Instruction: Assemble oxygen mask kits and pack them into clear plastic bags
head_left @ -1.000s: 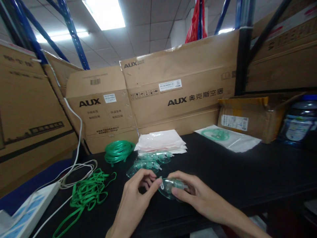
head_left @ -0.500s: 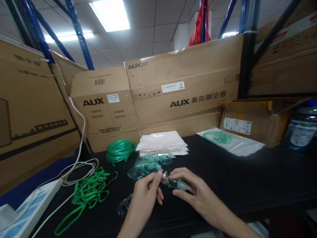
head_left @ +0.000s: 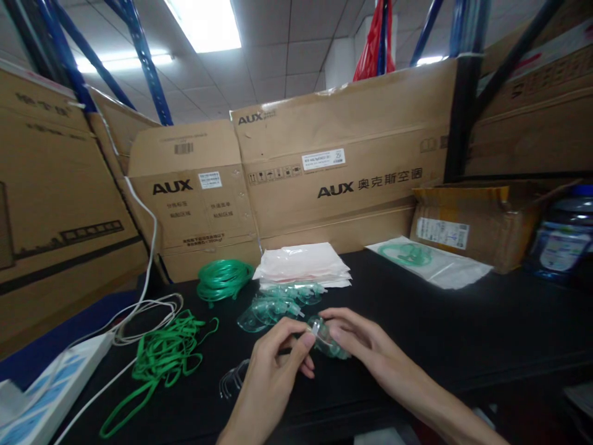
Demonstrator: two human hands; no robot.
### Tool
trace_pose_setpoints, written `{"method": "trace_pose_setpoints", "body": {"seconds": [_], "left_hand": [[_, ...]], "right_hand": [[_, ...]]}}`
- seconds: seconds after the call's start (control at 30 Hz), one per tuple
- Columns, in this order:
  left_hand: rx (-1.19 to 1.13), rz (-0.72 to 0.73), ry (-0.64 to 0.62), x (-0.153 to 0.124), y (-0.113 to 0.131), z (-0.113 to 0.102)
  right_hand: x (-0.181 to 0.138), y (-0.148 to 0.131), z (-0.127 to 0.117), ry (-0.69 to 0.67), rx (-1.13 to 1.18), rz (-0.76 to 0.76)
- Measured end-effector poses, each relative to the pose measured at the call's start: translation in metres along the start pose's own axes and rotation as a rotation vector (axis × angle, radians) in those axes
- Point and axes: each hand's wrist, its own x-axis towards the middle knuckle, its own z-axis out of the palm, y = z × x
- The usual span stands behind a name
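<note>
A clear green oxygen mask point(head_left: 330, 347) is held above the black table, between my two hands. My right hand point(head_left: 359, 339) is closed around the mask from the right. At the mask's near-left edge, my left hand point(head_left: 283, 353) pinches a small silvery nose clip point(head_left: 315, 330) between thumb and forefinger. How far the clip is seated on the mask is too small to tell. Several thin, curved metal clips point(head_left: 231, 378) lie left of my left wrist, partly hidden by it. Just beyond my hands rests a group of more green masks point(head_left: 269, 311).
Behind the masks lie stacked white bags point(head_left: 301, 262) and coiled green tubing point(head_left: 225, 279). Tangled green elastic cord point(head_left: 167, 346), white cable and a power strip point(head_left: 60, 383) occupy the left. A bag with tubing point(head_left: 445, 272), an open carton point(head_left: 463, 225) and a blue-capped bottle point(head_left: 563, 241) stand right.
The mask has been turned between my hands, so its opening and edge show differently. My right fingers have shifted left, closer to my left hand. The left thumb has moved slightly right.
</note>
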Motion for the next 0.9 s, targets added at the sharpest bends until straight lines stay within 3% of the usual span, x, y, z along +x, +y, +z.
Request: {"method": "trace_pose_setpoints", "body": {"seconds": [0.53,0.9], "left_hand": [[0.144,0.078,-0.106,-0.0043,-0.0022,-0.0009],[0.126,0.110,-0.114,0.0002,-0.0077,-0.0043]], "right_hand": [[0.0009,-0.0015,-0.0040,-0.002,0.094,-0.002],[0.0010,0.0014,-0.0033,0.006,-0.033,-0.037]]}}
